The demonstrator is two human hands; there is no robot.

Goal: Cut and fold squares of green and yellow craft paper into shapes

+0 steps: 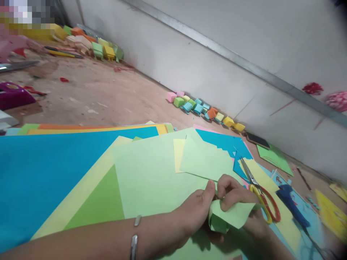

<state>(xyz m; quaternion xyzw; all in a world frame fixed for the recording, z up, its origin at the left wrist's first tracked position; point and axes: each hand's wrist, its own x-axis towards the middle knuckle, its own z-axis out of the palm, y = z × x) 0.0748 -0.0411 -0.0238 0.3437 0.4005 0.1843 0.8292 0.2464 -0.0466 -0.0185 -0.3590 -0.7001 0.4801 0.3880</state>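
Note:
A small piece of light green paper [233,213], folded into a partly box-like shape, is between my two hands above the stacked sheets. My left hand [196,209] is closed on its left side, thumb up against the fold. Opposite it, the bent fingers of my right hand [238,196] pinch the top edge, and a loose flap sticks out to the right. Beneath both hands lies a large pale green sheet [143,180]. A smaller pale green piece [203,159] with a cut edge rests just beyond my fingers. Scissors [262,200] with red and yellow handles lie beside my right hand.
Small coloured paper boxes [199,109] line the wall, with more boxes [103,50] farther left. Large blue sheets [54,169] spread to the left. A dark phone [257,140], a dark blue-handled tool [292,206] and a yellow sheet [332,213] lie right. A purple object [15,95] stands far left.

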